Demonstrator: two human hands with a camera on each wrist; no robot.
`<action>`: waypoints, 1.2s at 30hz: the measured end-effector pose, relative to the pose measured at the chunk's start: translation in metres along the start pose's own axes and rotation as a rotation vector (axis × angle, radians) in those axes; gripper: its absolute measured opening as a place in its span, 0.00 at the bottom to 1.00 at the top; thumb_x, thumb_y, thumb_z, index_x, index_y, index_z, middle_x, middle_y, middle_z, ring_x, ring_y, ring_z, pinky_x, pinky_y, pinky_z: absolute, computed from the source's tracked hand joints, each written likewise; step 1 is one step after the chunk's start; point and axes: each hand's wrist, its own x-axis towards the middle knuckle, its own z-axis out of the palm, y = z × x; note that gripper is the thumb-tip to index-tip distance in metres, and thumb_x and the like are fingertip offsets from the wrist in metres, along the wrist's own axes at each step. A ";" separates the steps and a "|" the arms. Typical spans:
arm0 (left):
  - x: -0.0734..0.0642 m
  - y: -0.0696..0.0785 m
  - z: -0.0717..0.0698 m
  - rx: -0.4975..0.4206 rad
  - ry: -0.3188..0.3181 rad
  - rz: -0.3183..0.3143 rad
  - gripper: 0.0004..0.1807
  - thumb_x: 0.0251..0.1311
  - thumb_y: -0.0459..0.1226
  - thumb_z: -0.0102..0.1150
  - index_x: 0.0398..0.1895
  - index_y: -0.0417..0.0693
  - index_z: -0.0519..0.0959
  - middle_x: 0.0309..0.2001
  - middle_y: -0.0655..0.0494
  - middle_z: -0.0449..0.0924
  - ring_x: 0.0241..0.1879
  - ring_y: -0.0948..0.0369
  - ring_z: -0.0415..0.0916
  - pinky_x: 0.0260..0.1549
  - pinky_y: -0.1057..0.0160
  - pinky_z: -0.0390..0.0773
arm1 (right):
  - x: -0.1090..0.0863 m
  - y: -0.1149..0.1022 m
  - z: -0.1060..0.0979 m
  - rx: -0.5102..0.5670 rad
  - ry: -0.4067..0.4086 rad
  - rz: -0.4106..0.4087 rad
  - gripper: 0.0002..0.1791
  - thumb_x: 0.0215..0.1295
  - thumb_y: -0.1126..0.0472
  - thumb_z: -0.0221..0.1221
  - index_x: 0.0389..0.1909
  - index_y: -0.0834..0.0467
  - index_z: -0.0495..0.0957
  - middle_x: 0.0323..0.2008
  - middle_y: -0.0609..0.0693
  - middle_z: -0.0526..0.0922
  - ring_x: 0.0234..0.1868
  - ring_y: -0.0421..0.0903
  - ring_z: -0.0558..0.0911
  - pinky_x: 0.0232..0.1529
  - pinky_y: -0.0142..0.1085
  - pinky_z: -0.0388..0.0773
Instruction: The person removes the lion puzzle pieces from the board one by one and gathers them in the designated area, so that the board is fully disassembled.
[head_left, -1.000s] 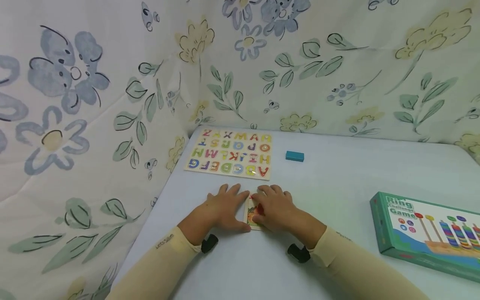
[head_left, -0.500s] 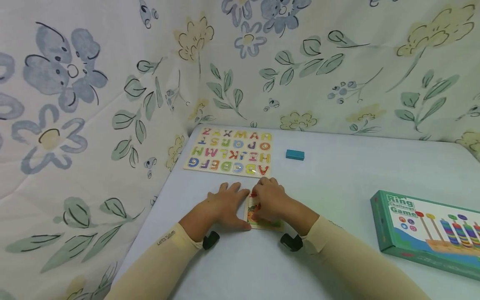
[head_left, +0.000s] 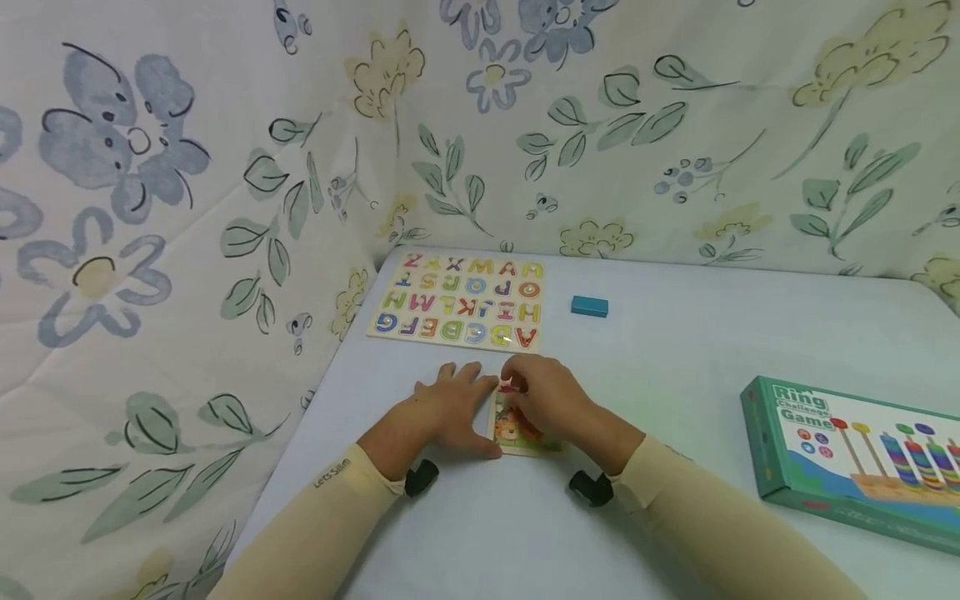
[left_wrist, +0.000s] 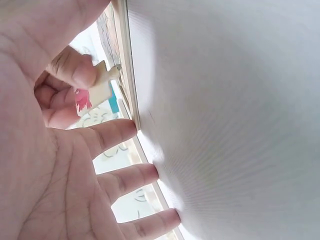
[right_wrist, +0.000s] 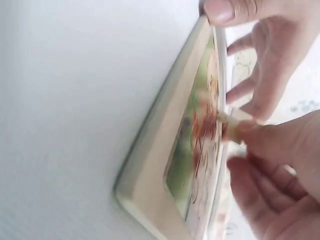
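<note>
A small jigsaw puzzle in a wooden tray point(right_wrist: 150, 155), printed with an orange animal on green, lies flat on the table before me. My left hand point(head_left: 450, 412) rests along the tray's left side with fingers spread; its thumb touches the near corner and its fingertips reach the far side. Above the tray, my right hand point(head_left: 553, 402) pinches a jigsaw piece point(left_wrist: 97, 97) with a pinkish-red print between thumb and fingers. The piece is tilted, its knob near the tray in the left wrist view. My right hand covers part of the puzzle.
Behind the hands lies a wooden alphabet board point(head_left: 457, 300) with colored letters. A small teal block point(head_left: 589, 307) sits to its right. At the right edge stands a green Ring Challenge Game box point(head_left: 862, 458). Flowered cloth point(head_left: 637, 167) hangs behind and to the left.
My right hand first shifts left and away from me, drawing its fingers together, then turns with the jigsaw piece in its pinch. More of the puzzle shows. My left hand stays in place.
</note>
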 end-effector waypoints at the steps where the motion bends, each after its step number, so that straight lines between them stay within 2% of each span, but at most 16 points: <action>1: 0.000 0.000 0.000 -0.005 -0.002 -0.001 0.57 0.45 0.69 0.71 0.79 0.65 0.59 0.81 0.53 0.50 0.78 0.43 0.48 0.61 0.21 0.61 | 0.001 0.002 -0.001 0.026 0.001 0.005 0.11 0.65 0.60 0.70 0.47 0.50 0.82 0.38 0.43 0.83 0.40 0.43 0.78 0.50 0.38 0.82; 4: 0.001 -0.001 0.001 -0.014 -0.005 0.004 0.58 0.45 0.69 0.71 0.79 0.65 0.59 0.81 0.53 0.50 0.78 0.42 0.48 0.61 0.21 0.61 | 0.001 0.009 -0.010 0.087 0.003 0.004 0.07 0.67 0.60 0.68 0.44 0.51 0.85 0.36 0.43 0.84 0.39 0.43 0.79 0.45 0.36 0.82; 7: 0.002 -0.001 0.001 -0.017 0.001 0.014 0.58 0.45 0.69 0.71 0.80 0.65 0.59 0.82 0.53 0.50 0.78 0.42 0.47 0.62 0.22 0.61 | -0.002 0.019 -0.027 0.124 0.015 0.042 0.07 0.68 0.59 0.68 0.45 0.51 0.86 0.38 0.45 0.85 0.41 0.45 0.81 0.43 0.37 0.83; 10: 0.002 -0.001 0.001 -0.014 0.008 0.019 0.58 0.45 0.68 0.72 0.80 0.65 0.59 0.82 0.53 0.50 0.78 0.42 0.47 0.62 0.22 0.61 | -0.008 0.035 -0.046 0.124 0.015 0.092 0.07 0.68 0.60 0.67 0.45 0.53 0.86 0.41 0.48 0.85 0.44 0.48 0.81 0.41 0.37 0.83; 13: 0.000 -0.001 -0.001 -0.014 0.010 0.013 0.58 0.45 0.68 0.73 0.79 0.64 0.60 0.81 0.52 0.51 0.78 0.41 0.47 0.62 0.22 0.61 | -0.014 0.053 -0.059 0.106 -0.020 0.148 0.08 0.68 0.60 0.67 0.46 0.54 0.86 0.42 0.51 0.84 0.45 0.50 0.80 0.39 0.36 0.82; 18: -0.002 -0.003 -0.002 -0.018 0.013 0.002 0.58 0.45 0.67 0.74 0.79 0.64 0.60 0.81 0.52 0.51 0.78 0.40 0.47 0.62 0.22 0.60 | -0.022 0.076 -0.062 0.113 -0.095 0.211 0.09 0.67 0.59 0.68 0.46 0.55 0.86 0.41 0.51 0.83 0.44 0.50 0.77 0.38 0.35 0.80; 22: -0.002 -0.005 -0.002 -0.022 0.016 0.003 0.58 0.45 0.67 0.73 0.80 0.65 0.59 0.82 0.52 0.50 0.79 0.39 0.46 0.63 0.22 0.59 | -0.026 0.085 -0.055 0.072 -0.100 0.210 0.10 0.67 0.59 0.68 0.47 0.56 0.87 0.41 0.50 0.83 0.43 0.49 0.76 0.40 0.35 0.79; 30: -0.002 -0.003 -0.001 -0.029 0.008 0.003 0.57 0.46 0.67 0.73 0.80 0.65 0.58 0.82 0.52 0.49 0.79 0.40 0.45 0.63 0.22 0.58 | -0.028 0.085 -0.049 -0.070 -0.055 0.161 0.07 0.65 0.60 0.69 0.43 0.54 0.88 0.44 0.54 0.82 0.43 0.50 0.77 0.44 0.43 0.80; 36: -0.001 0.000 -0.002 -0.031 0.001 0.006 0.58 0.46 0.67 0.72 0.80 0.65 0.58 0.82 0.52 0.48 0.79 0.40 0.44 0.63 0.21 0.58 | -0.022 0.060 -0.042 -0.100 -0.077 0.140 0.16 0.63 0.55 0.71 0.52 0.51 0.86 0.50 0.54 0.79 0.47 0.51 0.77 0.50 0.46 0.83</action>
